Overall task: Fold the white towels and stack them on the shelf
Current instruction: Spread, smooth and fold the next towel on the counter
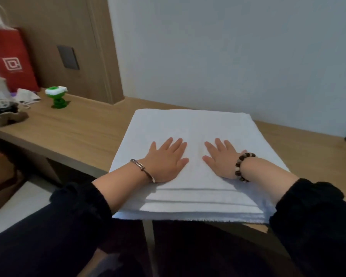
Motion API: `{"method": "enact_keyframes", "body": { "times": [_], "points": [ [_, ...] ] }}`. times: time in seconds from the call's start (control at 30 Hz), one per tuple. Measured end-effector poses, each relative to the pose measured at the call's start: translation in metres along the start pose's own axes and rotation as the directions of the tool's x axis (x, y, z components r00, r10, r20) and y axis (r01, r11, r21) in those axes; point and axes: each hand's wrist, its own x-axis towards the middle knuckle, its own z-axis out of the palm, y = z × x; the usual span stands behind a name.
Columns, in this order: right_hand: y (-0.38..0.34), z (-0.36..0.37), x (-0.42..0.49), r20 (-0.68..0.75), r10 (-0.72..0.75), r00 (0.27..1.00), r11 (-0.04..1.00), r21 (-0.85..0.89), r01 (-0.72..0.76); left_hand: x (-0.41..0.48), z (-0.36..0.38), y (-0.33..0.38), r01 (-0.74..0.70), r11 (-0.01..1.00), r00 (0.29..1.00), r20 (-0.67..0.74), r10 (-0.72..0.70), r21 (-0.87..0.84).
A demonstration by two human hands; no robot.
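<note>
A stack of folded white towels [192, 126] lies on the wooden shelf [84, 132], its near edge hanging slightly over the shelf's front. Several folded layers show along that near edge. My left hand [166, 158] rests flat on the top towel, fingers straight and spread, a metal bangle on the wrist. My right hand [222, 158] lies flat beside it, palm down, with a beaded bracelet on the wrist. The two hands are a short gap apart near the middle of the stack.
A red paper bag [10, 60] stands at the far left against the wood panel. Near it are a green and white toy [57, 96], crumpled white items [26, 96] and a small basket [4, 116]. A grey wall backs the shelf.
</note>
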Motion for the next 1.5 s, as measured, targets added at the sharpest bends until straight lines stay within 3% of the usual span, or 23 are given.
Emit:
{"method": "enact_keyframes", "body": {
  "times": [0.1, 0.23, 0.4, 0.73, 0.9, 1.0, 1.07, 1.17, 1.27, 1.33, 1.43, 1.5],
  "points": [
    [0.009, 0.004, -0.038, -0.069, -0.17, 0.983, 0.985, 0.008, 0.171, -0.035, 0.008, 0.012, -0.12, 0.993, 0.993, -0.019, 0.12, 0.002],
    [0.008, 0.005, -0.077, -0.143, -0.389, 0.91, 0.908, 0.104, 0.405, -0.059, 0.023, 0.016, -0.212, 0.971, 0.962, -0.152, 0.227, 0.112],
    [0.0, 0.008, -0.083, -0.309, -0.394, 0.866, 0.874, 0.164, 0.456, -0.055, 0.029, 0.019, -0.156, 0.97, 0.952, -0.233, 0.198, 0.185],
    [-0.003, 0.0, -0.046, -0.371, -0.229, 0.9, 0.951, 0.112, 0.288, -0.016, 0.007, 0.015, -0.029, 0.986, 0.978, -0.198, 0.061, 0.162],
    [-0.001, 0.007, -0.058, -0.429, -0.236, 0.872, 0.925, 0.177, 0.337, -0.037, 0.025, 0.009, -0.112, 0.992, 0.957, -0.261, 0.124, 0.062],
    [-0.004, 0.009, -0.065, -0.533, -0.271, 0.802, 0.919, 0.105, 0.38, -0.04, 0.028, 0.008, -0.083, 0.994, 0.959, -0.264, 0.101, 0.078],
    [-0.002, 0.014, -0.071, -0.483, -0.29, 0.826, 0.922, 0.09, 0.377, -0.04, 0.029, 0.009, -0.078, 0.994, 0.958, -0.271, 0.096, 0.077],
    [0.012, 0.02, -0.082, -0.408, -0.204, 0.89, 0.933, 0.194, 0.303, -0.043, 0.031, 0.004, -0.089, 0.993, 0.955, -0.277, 0.106, 0.076],
    [0.015, 0.017, -0.091, -0.464, -0.038, 0.885, 0.955, 0.244, 0.169, -0.052, 0.028, -0.004, -0.086, 0.995, 0.966, -0.238, 0.097, 0.058],
    [0.006, 0.007, -0.086, -0.459, 0.036, 0.888, 0.983, 0.176, 0.052, -0.057, 0.02, -0.005, -0.058, 0.998, 0.983, -0.172, 0.063, 0.034],
    [-0.008, -0.022, -0.069, -0.448, 0.106, 0.888, 0.992, 0.111, -0.062, -0.058, -0.011, -0.008, -0.029, 0.987, 0.999, -0.05, 0.021, -0.156],
    [-0.014, -0.047, -0.054, -0.471, 0.101, 0.876, 0.993, 0.099, -0.061, -0.049, -0.041, -0.014, -0.006, 0.967, 0.998, -0.067, -0.012, -0.254]
  ]
}}
